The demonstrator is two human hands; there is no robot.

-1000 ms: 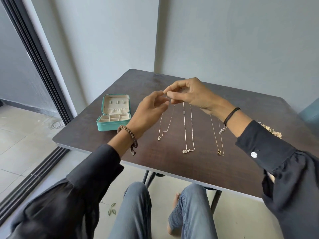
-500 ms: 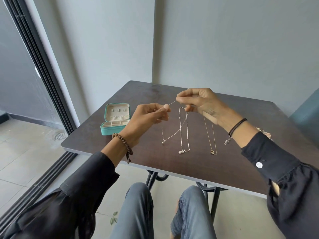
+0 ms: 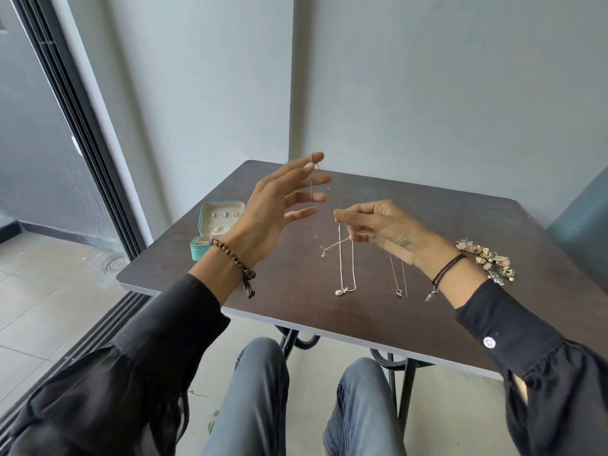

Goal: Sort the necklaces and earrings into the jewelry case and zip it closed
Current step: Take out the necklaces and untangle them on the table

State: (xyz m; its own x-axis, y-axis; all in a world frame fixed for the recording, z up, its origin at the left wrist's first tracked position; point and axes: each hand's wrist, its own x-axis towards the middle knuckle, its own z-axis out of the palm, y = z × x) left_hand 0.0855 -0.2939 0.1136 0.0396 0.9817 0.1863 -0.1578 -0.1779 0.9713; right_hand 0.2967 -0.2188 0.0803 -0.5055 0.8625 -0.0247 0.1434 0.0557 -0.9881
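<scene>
My left hand (image 3: 276, 205) is raised above the table with fingers spread, and it holds one end of a thin silver necklace (image 3: 332, 246) at the index fingertip. My right hand (image 3: 378, 227) pinches the same chain lower down; its small pendant dangles just over the table. A second silver necklace (image 3: 345, 281) lies straight on the table below my right hand. A gold necklace (image 3: 399, 284) lies to its right. A pile of earrings (image 3: 487, 258) sits beside my right wrist. The teal jewelry case (image 3: 205, 240) stands open at the table's left edge, partly hidden by my left wrist.
The dark wooden table (image 3: 296, 311) stands in a corner against grey walls. A sliding door track (image 3: 82, 126) runs along the left, with tiled floor beyond. My knees in jeans (image 3: 263, 390) are under the table's near edge.
My left hand has risen and spread its fingers, drawing the thin chain upward. My right hand has dropped lower and nearer the table. The view has tilted up.
</scene>
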